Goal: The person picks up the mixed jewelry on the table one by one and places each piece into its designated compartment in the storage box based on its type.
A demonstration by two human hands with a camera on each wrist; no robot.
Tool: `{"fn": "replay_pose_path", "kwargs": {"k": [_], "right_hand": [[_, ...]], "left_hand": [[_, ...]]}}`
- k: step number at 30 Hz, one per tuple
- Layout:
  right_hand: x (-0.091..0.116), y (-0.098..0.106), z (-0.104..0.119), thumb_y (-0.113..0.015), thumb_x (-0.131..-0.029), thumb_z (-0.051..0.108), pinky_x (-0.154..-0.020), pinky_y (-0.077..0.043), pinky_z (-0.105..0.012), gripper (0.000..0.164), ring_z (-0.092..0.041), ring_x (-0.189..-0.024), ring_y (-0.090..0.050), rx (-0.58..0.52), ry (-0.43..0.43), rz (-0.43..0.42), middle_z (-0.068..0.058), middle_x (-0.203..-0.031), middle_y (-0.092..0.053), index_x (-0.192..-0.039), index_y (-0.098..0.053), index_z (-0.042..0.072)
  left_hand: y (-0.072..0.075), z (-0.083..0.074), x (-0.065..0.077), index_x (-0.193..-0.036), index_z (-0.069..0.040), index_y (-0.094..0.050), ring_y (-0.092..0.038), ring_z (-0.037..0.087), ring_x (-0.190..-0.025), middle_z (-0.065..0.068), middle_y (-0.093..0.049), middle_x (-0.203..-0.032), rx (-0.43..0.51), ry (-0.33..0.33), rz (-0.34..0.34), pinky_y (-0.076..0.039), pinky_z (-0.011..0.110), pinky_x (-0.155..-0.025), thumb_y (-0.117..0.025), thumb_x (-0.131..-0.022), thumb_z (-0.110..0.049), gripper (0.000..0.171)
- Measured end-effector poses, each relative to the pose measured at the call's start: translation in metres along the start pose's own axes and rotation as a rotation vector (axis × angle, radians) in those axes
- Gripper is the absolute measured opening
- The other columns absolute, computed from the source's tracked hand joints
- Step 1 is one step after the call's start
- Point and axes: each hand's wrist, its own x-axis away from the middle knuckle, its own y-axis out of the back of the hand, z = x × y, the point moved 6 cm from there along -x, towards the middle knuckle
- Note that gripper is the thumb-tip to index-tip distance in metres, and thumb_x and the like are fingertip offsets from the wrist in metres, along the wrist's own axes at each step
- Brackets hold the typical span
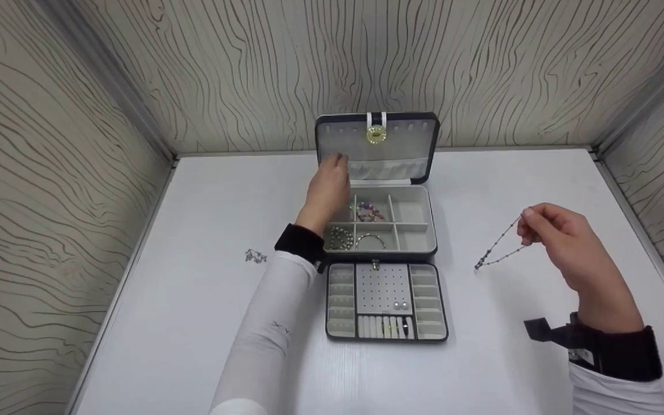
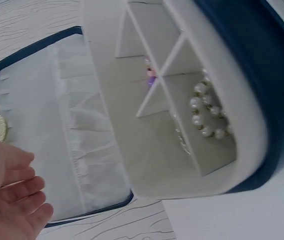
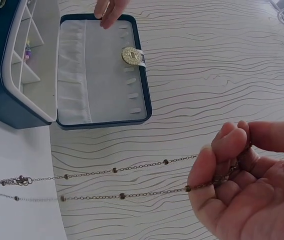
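My right hand [image 1: 562, 236] pinches a thin chain necklace [image 3: 121, 196] with small dark beads. The chain hangs in a loop right of the jewelry box [image 1: 437, 230], part of it running through the curled fingers. My left hand [image 2: 11, 195] holds nothing. Its fingers are loosely bent in front of the raised lid [image 1: 392, 153], near the left side; contact with the lid cannot be told. In the box's compartments lie a colorful beaded bracelet [image 1: 369, 213], a pearl bracelet [image 2: 197, 104] and a thin bangle [image 1: 371, 235]. A thin silver piece [image 2: 181, 135] lies in another compartment.
A jewelry tray [image 1: 381, 282] sits directly in front of the box, with pearl earrings [image 1: 396, 305] and several rings [image 1: 405, 327] in it. Left of the box, a small silver chain [image 1: 256, 256] lies on the white table [image 1: 205, 323]. Wood-patterned walls [image 1: 251, 75] surround the table.
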Motion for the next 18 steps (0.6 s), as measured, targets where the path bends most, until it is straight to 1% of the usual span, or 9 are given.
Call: {"fn": "replay_pose_path", "kwargs": {"k": [3,5,7,10,14,18], "right_hand": [[-0.002,0.000,-0.003,-0.049,-0.103,0.009,-0.070,-0.049,-0.018,0.023,-0.014,-0.075,-0.056,0.024,-0.005,-0.003,-0.004,-0.083,-0.058,-0.095,-0.056,-0.012],[-0.003,-0.001,-0.004,-0.049,-0.103,0.009,-0.070,-0.049,-0.018,0.025,-0.014,-0.075,-0.056,0.043,-0.004,0.002,-0.004,-0.083,-0.058,-0.096,-0.054,-0.014],[-0.004,-0.001,-0.005,-0.048,-0.103,0.009,-0.070,-0.049,-0.018,0.025,-0.014,-0.075,-0.056,0.055,-0.005,0.008,-0.004,-0.084,-0.059,-0.096,-0.054,-0.015],[-0.004,-0.002,-0.006,-0.048,-0.103,0.009,-0.070,-0.049,-0.018,0.025,-0.013,-0.076,-0.057,0.054,-0.001,0.014,-0.005,-0.084,-0.059,-0.096,-0.054,-0.014],[-0.006,-0.003,-0.006,-0.048,-0.103,0.009,-0.070,-0.050,-0.018,0.024,-0.013,-0.076,-0.057,0.030,0.006,0.021,-0.005,-0.085,-0.058,-0.096,-0.055,-0.013],[-0.005,-0.003,-0.007,-0.048,-0.103,0.008,-0.070,-0.050,-0.018,0.021,-0.012,-0.076,-0.057,0.024,0.010,0.021,-0.004,-0.085,-0.059,-0.095,-0.056,-0.010]], "left_hand": [[-0.010,-0.003,-0.003,-0.142,0.007,-0.043,-0.036,0.033,-0.138,0.021,-0.040,-0.147,-0.105,-0.065,0.010,-0.028,0.037,-0.114,-0.051,-0.100,-0.011,0.046],[-0.016,-0.003,-0.003,-0.145,0.007,-0.038,-0.028,0.035,-0.142,0.022,-0.033,-0.152,-0.144,-0.079,0.029,-0.021,0.040,-0.116,-0.052,-0.101,-0.016,0.052],[-0.021,-0.001,-0.004,-0.148,0.006,-0.033,-0.021,0.036,-0.145,0.021,-0.027,-0.156,-0.169,-0.075,0.057,-0.018,0.043,-0.117,-0.053,-0.101,-0.022,0.058],[-0.026,0.001,-0.004,-0.151,0.003,-0.029,-0.016,0.034,-0.146,0.018,-0.022,-0.159,-0.179,-0.053,0.096,-0.016,0.044,-0.117,-0.055,-0.101,-0.028,0.064],[-0.030,0.003,-0.002,-0.152,0.002,-0.027,-0.014,0.033,-0.147,0.016,-0.019,-0.160,-0.191,-0.033,0.122,-0.015,0.044,-0.117,-0.056,-0.100,-0.029,0.066],[-0.034,0.003,0.000,-0.152,0.001,-0.027,-0.014,0.033,-0.147,0.016,-0.020,-0.160,-0.192,-0.031,0.141,-0.013,0.044,-0.118,-0.057,-0.100,-0.029,0.067]]}}
